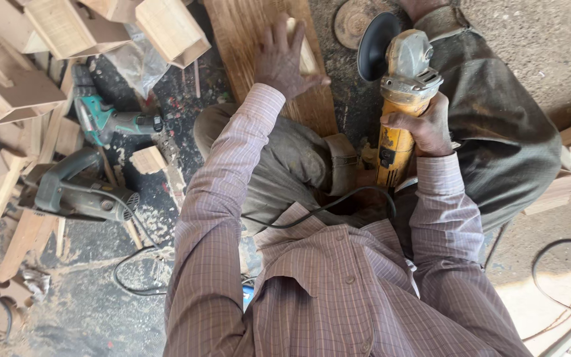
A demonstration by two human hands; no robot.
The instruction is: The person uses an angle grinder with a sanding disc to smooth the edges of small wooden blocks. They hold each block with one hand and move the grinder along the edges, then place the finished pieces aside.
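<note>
Checked cloth fills the bottom of my view: the sleeves of the shirt I look down over, running out to both hands.

My right hand (pixel 429 125) has its fingers clamped round the yellow body of an angle grinder (pixel 401 99), held upright beside the knee with the dark disc (pixel 376 45) at the far end, facing away from the body. I judge that grip keeps the disc off the trousers and off the wood. Its black cable (pixel 312 211) loops back across my lap.

My left hand (pixel 284 56) lies flat on a wooden board (pixel 246 39), fingers spread apart and pressing down, not gripping anything; a pale small block seems to sit under the fingertips, though I cannot tell for sure. The flat palm looks meant to pin the board, which lies on the floor between the knees and runs away from me.

Further left, on the floor, lie a grey circular saw (pixel 77 188), a teal power drill (pixel 107 119) and a small wood offcut (pixel 148 160). Beyond them, open wooden boxes (pixel 67 30) are stacked.

No counter here: the floor (pixel 100 311) is dark, rough concrete dusted with sawdust, and sunlight falls on the right side.
</note>
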